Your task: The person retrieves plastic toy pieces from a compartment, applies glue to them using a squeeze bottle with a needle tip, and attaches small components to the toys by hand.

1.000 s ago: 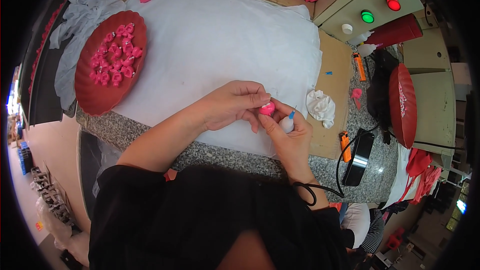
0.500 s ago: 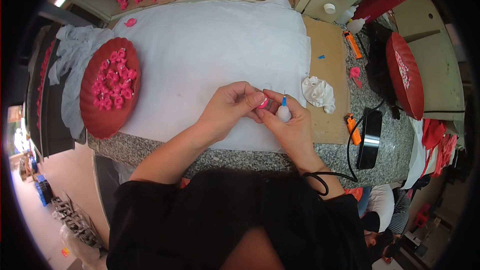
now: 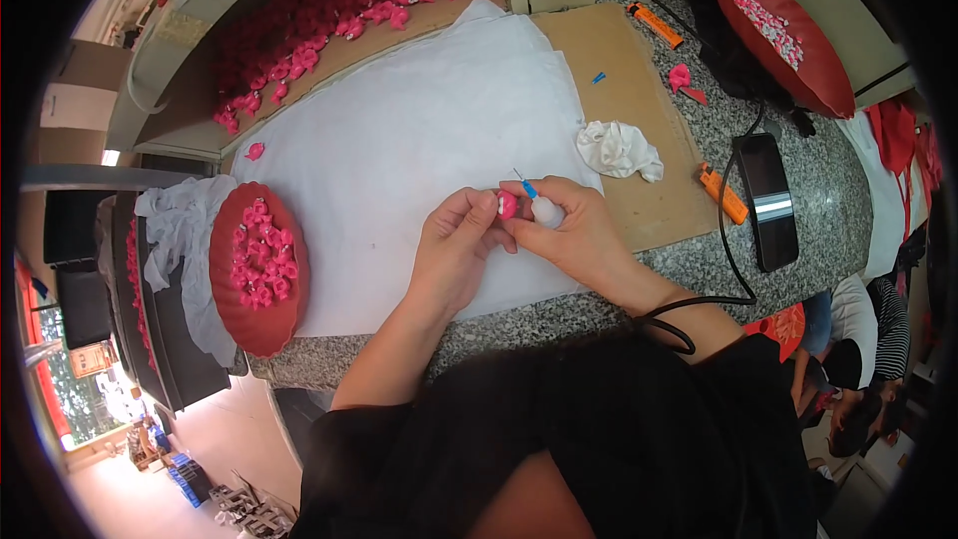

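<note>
Over the white cloth (image 3: 419, 120), left hand (image 3: 457, 245) is pinching a pink moulded piece (image 3: 508, 205); curled right hand (image 3: 589, 237) is clasping a needle-tipped squeeze bottle (image 3: 546, 213)!

My remote view swings as the white bottle (image 3: 546, 213), upright moments ago, tips left, needle (image 3: 519, 175) nearer the pink piece (image 3: 508, 206).

A hot-pink piece (image 3: 508, 206) and a white bottle (image 3: 546, 214) with a blue tip (image 3: 528, 189), mid-frame, over white cloth (image 3: 419, 120).
Left: brick-red dish (image 3: 261, 337), hot-pink pieces (image 3: 264, 262). Right: tan cardboard (image 3: 609, 50), counter (image 3: 833, 225) speckled grey and black, two orange lighters (image 3: 723, 194), black phone (image 3: 758, 166). Upper right: red dish (image 3: 820, 82) with pink-and-white bits (image 3: 766, 25). Bottom: the wearer's plain black top (image 3: 449, 439). Lower right: another person's black-and-white striped garment (image 3: 886, 311).
</note>
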`<state>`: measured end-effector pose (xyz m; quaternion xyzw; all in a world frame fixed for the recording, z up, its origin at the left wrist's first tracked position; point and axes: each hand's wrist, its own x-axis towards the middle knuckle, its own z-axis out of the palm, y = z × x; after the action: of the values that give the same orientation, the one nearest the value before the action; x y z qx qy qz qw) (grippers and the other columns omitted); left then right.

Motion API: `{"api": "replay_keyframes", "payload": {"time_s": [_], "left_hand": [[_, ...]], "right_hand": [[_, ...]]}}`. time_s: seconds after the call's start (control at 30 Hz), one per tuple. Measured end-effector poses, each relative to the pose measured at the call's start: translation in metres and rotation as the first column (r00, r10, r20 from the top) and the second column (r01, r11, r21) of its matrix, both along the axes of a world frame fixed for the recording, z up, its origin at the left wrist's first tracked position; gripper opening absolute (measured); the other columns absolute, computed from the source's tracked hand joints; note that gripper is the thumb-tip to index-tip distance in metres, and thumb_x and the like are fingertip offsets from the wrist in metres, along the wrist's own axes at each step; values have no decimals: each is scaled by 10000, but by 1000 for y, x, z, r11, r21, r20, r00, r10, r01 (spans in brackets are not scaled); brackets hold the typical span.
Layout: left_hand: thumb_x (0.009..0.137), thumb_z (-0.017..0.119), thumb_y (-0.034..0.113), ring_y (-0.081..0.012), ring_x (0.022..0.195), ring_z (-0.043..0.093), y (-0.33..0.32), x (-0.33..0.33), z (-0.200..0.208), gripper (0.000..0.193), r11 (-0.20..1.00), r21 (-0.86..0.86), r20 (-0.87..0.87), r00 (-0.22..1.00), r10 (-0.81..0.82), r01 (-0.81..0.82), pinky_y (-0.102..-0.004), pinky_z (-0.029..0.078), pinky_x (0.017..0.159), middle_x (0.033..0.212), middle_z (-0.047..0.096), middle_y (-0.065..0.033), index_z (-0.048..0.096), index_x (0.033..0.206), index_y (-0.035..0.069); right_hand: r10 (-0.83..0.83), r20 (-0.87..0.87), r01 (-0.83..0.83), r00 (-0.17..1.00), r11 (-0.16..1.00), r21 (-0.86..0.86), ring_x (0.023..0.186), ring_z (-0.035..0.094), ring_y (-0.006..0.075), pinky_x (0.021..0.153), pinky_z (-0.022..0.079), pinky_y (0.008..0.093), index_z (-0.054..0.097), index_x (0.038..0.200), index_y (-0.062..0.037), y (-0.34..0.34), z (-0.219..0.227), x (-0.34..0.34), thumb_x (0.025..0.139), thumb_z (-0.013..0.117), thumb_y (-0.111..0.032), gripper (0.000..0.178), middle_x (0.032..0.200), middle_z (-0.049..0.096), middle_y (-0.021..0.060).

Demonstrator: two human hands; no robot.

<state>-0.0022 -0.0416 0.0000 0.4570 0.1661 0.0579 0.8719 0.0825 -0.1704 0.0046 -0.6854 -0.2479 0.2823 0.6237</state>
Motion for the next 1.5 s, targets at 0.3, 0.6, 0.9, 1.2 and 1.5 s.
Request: {"api": "replay_keyframes", "payload": {"time_s": [0.3, 0.6, 0.9, 1.2, 1.5], "left_hand": [[878, 548, 202, -133, 691, 529, 4, 0, 0, 181, 997, -61, -20, 999, -43, 42, -255, 420, 585, 852, 600, -95, 545, 833, 27], [876, 550, 224, -100, 603, 496, 12, 2, 4, 200, 998, -61, -124, 992, -7, -1, -220, 406, 530, 834, 594, -82, 538, 803, 37], [892, 522, 250, -76, 552, 486, 19, 2, 0, 248, 999, -42, -136, 991, -11, 5, -203, 398, 488, 783, 593, -73, 565, 806, 22], [898, 512, 253, -62, 558, 469, 20, 1, -1, 262, 989, 149, -124, 992, 22, -3, -189, 371, 498, 667, 540, -17, 595, 811, 20], [871, 559, 258, -74, 543, 456, 23, 1, -4, 290, 987, 158, -146, 989, 16, 7, -200, 375, 498, 665, 545, -47, 586, 765, -11]], "right_hand": [[36, -72, -37, 997, 999, -17, 768, 575, 109, 697, 451, 251, 597, 988, 15, -2, 3, -2, 723, 691, -142, 322, 930, 620, 105], [77, -467, -13, 881, 990, 138, 633, 526, 129, 594, 447, 265, 481, 998, -20, -8, 15, 11, 820, 579, -148, 240, 804, 542, 73], [47, -536, 74, 843, 977, 201, 701, 594, 168, 575, 466, 289, 496, 1032, -9, -13, 19, 20, 871, 545, -179, 240, 842, 603, 123], [-1, -518, 137, 855, 965, 224, 752, 597, 157, 593, 460, 255, 548, 1007, -5, -11, 20, 27, 849, 576, -136, 208, 920, 612, 132], [-106, -523, 335, 846, 868, 366, 750, 555, 129, 640, 459, 262, 526, 969, -18, -15, 9, 31, 797, 615, -55, 197, 917, 571, 81]]}}
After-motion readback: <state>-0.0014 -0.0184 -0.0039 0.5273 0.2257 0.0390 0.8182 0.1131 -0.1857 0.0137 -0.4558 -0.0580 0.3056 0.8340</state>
